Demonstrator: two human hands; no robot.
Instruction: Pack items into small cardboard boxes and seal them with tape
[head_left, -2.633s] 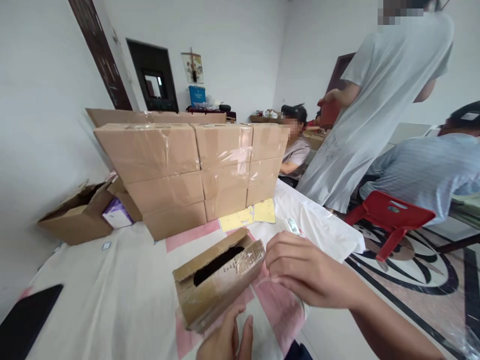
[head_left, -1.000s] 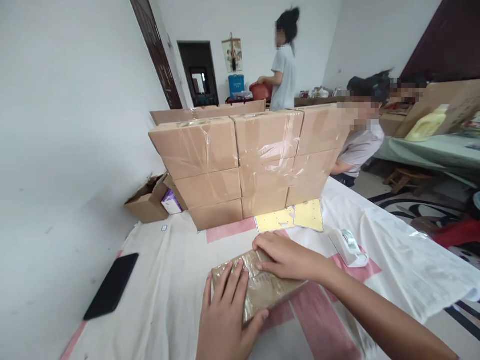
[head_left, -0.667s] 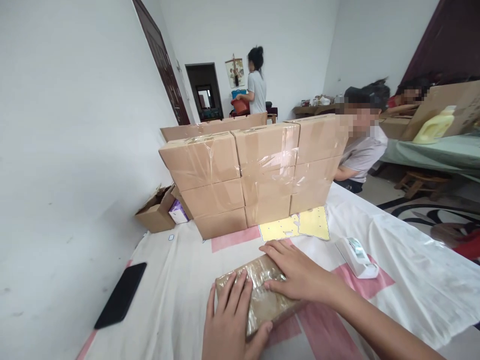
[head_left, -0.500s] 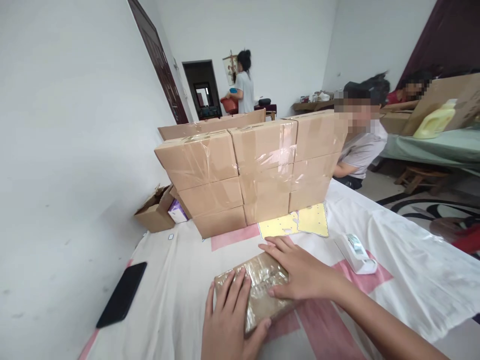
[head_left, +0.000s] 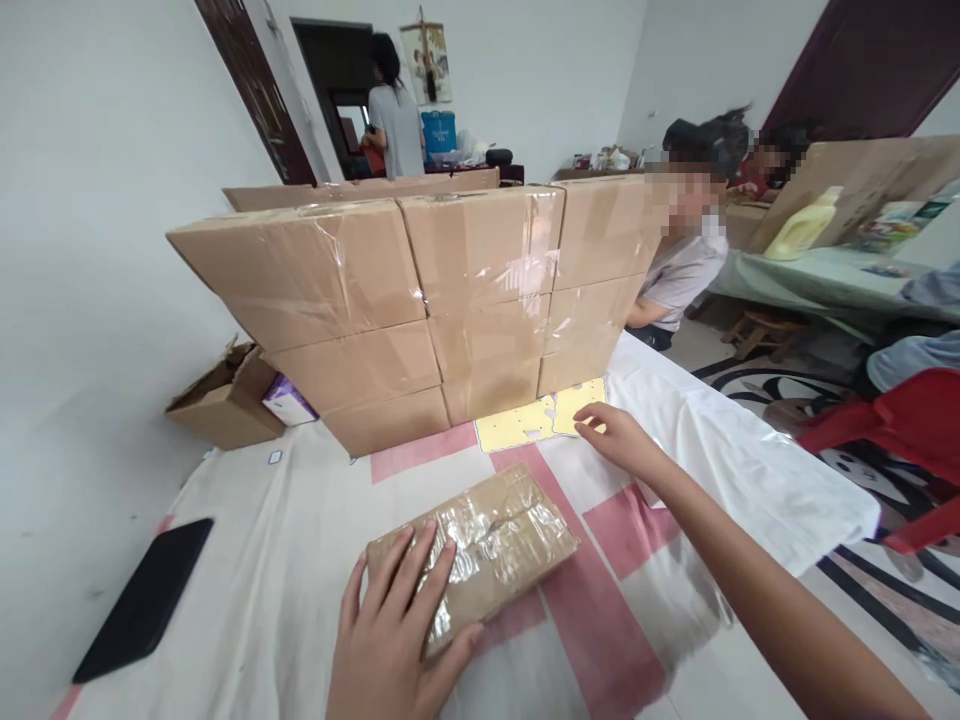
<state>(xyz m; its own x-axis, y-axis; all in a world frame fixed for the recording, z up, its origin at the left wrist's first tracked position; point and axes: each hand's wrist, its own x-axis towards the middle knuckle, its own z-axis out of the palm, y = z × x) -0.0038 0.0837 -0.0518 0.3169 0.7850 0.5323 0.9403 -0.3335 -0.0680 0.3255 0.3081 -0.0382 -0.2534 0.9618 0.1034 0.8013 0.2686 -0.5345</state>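
Note:
A small cardboard box (head_left: 517,540) wrapped in shiny clear tape lies on the cloth in front of me. My left hand (head_left: 397,620) rests on its left end, fingers spread over the top and thumb along the near side. My right hand (head_left: 615,437) is off the box, by the right end of the yellow patterned sheets (head_left: 517,425); its fingers are loosely bent and apart, with nothing visible in them. The tape dispenser is mostly hidden behind my right forearm; only a white corner shows.
Taped cartons (head_left: 487,260) stand stacked across the table's far side. At left lie a black phone (head_left: 146,600), an open carton (head_left: 225,400) and a purple-white packet (head_left: 289,400). A person (head_left: 686,250) sits beyond the stack at right; another (head_left: 397,120) stands at the back.
My right hand has lifted off the box and moved right and away, towards the yellow sheets. My left hand stays on the box. The view has shifted, and the standing person has turned away.

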